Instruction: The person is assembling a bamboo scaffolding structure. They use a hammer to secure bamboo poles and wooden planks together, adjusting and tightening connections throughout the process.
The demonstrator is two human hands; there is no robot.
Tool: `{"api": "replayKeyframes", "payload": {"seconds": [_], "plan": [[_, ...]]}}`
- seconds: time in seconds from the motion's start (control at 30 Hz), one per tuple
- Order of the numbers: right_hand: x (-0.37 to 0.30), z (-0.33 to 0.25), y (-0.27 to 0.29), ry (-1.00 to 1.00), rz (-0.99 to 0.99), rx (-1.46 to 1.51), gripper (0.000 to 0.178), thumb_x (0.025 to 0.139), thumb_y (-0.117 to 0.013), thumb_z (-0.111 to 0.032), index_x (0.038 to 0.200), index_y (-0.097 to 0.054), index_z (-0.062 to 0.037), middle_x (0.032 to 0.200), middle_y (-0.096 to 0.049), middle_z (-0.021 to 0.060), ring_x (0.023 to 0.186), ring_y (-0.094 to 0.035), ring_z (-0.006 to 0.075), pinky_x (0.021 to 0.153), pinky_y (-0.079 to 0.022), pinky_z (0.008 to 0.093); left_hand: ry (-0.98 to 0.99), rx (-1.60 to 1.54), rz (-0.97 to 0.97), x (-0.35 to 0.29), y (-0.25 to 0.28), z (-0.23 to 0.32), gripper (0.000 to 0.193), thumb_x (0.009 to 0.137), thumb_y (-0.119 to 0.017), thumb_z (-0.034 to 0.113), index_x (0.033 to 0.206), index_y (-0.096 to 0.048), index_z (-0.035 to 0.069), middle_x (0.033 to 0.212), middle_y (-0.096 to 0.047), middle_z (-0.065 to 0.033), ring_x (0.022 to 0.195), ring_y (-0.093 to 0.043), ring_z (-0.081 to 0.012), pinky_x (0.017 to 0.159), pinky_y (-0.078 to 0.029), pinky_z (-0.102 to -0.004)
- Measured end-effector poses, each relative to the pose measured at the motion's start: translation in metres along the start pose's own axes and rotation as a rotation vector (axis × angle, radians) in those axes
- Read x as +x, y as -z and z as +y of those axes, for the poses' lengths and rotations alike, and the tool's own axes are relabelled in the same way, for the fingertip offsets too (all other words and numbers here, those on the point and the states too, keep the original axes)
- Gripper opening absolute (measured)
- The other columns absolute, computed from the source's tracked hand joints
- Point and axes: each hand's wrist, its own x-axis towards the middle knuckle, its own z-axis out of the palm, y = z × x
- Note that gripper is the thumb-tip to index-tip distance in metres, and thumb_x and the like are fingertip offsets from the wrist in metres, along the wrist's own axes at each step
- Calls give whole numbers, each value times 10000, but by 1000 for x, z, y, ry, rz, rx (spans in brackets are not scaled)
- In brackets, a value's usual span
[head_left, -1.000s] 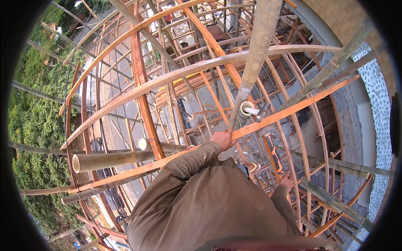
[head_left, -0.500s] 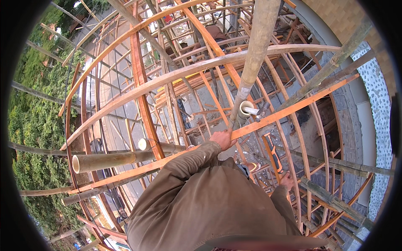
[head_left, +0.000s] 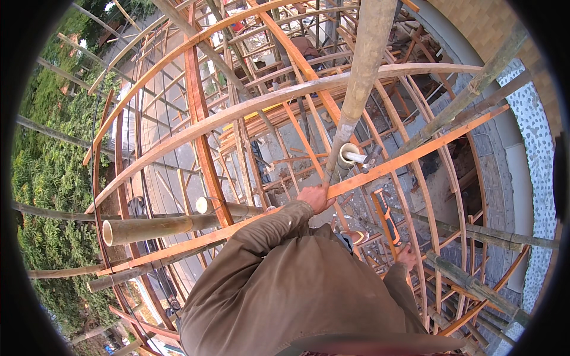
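Observation:
My left hand point(head_left: 316, 198) is closed at the foot of an upright bamboo pole point(head_left: 360, 74), where it crosses a long reddish wooden beam point(head_left: 409, 157); the palm covers part of that beam. Lower right, my right hand point(head_left: 407, 257) is closed around the lower end of a tool with an orange-and-black grip point(head_left: 390, 225). Its far end is hidden, so its kind is unclear. The grip points away from me beside a thin wooden batten. Just beyond my left hand, a cut bamboo end point(head_left: 349, 155) has a pale-handled tool point(head_left: 358, 158) sticking out of it.
Curved wooden ribs point(head_left: 279, 98) and battens cross below and ahead, with gaps to the ground far down. Cut bamboo poles point(head_left: 151, 228) jut out at left, near dark cables. Trees point(head_left: 53, 178) line the left; a pale speckled wall edge point(head_left: 537, 178) stands at right.

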Motion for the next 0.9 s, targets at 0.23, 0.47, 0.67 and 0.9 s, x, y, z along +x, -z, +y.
{"api": "replayKeyframes", "payload": {"seconds": [0.23,0.47,0.67,0.9], "plan": [[4,2,-5,-14,8,-22,622,918,-485,-643,1224,-719,-155,1178,-721,176,1150,-648,409,979,-480,548,11,-4,-20,0,3,1,550,962,-580,532,1141,-512,16,1011,-704,-246,886,-710,-447,755,-576,-531],[4,4,-7,6,42,-5,614,914,-487,-651,1214,-729,-173,1180,-725,162,1141,-656,397,969,-487,543,3,-22,-20,-2,4,1,544,962,-590,523,1133,-521,12,1033,-701,-251,902,-707,-447,768,-573,-529],[1,1,-4,18,45,-18,625,916,-469,-667,1216,-730,-184,1184,-728,142,1138,-659,391,965,-490,543,1,-18,-3,-1,1,0,539,961,-595,520,1129,-521,13,1001,-708,-245,885,-710,-443,760,-573,-527],[1,1,-8,-20,63,-38,638,914,-472,-667,1215,-729,-167,1183,-726,153,1131,-658,395,955,-491,543,-5,-8,5,-1,3,1,537,962,-584,526,1122,-514,19,967,-714,-242,861,-712,-438,745,-573,-531]]}}
